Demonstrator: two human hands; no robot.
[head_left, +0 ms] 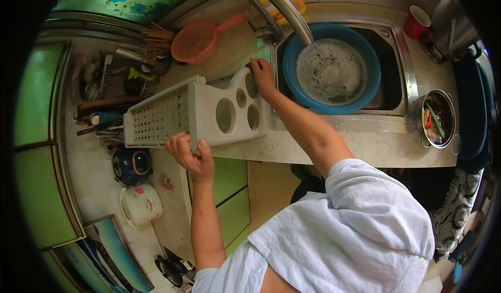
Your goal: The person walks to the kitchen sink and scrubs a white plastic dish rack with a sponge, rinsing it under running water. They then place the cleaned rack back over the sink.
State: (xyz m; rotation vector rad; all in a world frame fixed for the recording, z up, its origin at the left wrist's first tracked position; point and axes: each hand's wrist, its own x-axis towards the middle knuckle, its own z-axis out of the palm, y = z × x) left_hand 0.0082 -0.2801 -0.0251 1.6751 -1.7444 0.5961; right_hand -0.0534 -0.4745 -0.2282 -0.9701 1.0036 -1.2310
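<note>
Both my hands hold a white plastic rack [205, 109] with a perforated tray and a side panel pierced by several round holes. My left hand [191, 154] grips its near edge, thumb apart from the curled fingers. At the far end, my right hand [262, 75] is closed on the panel's upper edge, close to the sink's rim. The rack is tilted above the counter [289, 146]; whether it rests there I cannot tell. Right of it, a blue basin [289, 70] of foamy water [332, 72] sits in the steel sink [391, 81], under the faucet [291, 15].
An orange dipper [193, 42] lies behind the rack, near chopsticks [156, 38] and other utensils. On the right are a red mug [417, 21] and a steel pot [448, 113] with scraps inside. A dark rice cooker [131, 166] and a white floral appliance [143, 205] stand left.
</note>
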